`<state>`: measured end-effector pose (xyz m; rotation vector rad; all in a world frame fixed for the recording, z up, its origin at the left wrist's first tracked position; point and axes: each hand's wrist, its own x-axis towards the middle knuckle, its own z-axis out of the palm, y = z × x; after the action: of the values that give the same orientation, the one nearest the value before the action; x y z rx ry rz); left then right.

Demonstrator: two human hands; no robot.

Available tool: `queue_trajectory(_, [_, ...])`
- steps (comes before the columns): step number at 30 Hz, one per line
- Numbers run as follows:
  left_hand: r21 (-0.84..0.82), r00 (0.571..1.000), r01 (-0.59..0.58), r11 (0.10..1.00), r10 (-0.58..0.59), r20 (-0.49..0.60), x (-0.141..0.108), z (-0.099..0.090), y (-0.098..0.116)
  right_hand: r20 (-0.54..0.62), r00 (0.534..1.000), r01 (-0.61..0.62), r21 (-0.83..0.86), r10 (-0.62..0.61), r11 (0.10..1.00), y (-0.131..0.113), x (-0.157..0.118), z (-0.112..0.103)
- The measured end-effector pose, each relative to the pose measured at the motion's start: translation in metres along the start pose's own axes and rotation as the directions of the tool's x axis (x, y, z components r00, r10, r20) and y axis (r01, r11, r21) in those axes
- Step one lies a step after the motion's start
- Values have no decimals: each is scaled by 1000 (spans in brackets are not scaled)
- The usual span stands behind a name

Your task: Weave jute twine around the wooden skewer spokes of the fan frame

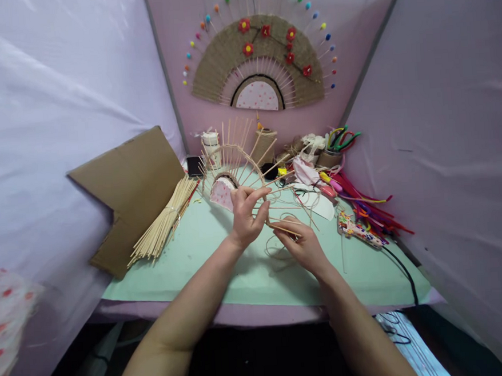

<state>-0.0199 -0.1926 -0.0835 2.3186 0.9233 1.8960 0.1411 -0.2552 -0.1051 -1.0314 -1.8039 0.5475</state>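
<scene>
A half-round fan frame (242, 148) of thin wooden sticks is held up over the table, twine running along its arc. At its centre is a pink dotted fabric piece (223, 193) with a dark edge. My left hand (249, 214) is closed on the frame's right side, thumb and fingers pinching the sticks and twine. Just right and lower, my right hand (300, 243) is closed in a pinch by the lowest sticks, on what looks like the twine. Loose twine (277, 255) loops beneath it on the table. The fingertips of this hand are partly hidden.
A bundle of sticks (165, 220) and bent cardboard (134, 179) lie left. At the back stand a twine spool (266, 145) and white container (211, 148). A patterned glue gun (361, 230) and pipe cleaners (363, 194) lie right. A finished fan (220, 52) hangs on the back wall.
</scene>
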Motion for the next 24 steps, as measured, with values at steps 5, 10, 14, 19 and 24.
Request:
queue_trajectory(5, [-3,1000,4,1000,-4,-27,0,-1,-1,-20,1000,1,-2,-1,1000,-5,-4,-4])
queue_trajectory(10, [-7,999,-23,1000,23,31,0,-6,-3,-44,999,-12,-15,12,1000,-9,-7,-10])
queue_trajectory(14, [2,996,-42,999,42,73,2,-10,-2,-46,999,-5,-27,4,1000,-11,-8,-12])
queue_trajectory(19, [42,996,-6,999,3,84,2,-9,-1,-62,998,-26,2,26,1000,-21,-12,-16])
queue_trajectory(24, [10,998,-30,999,29,59,0,-6,-2,-104,979,-163,120,175,979,-31,-19,-30])
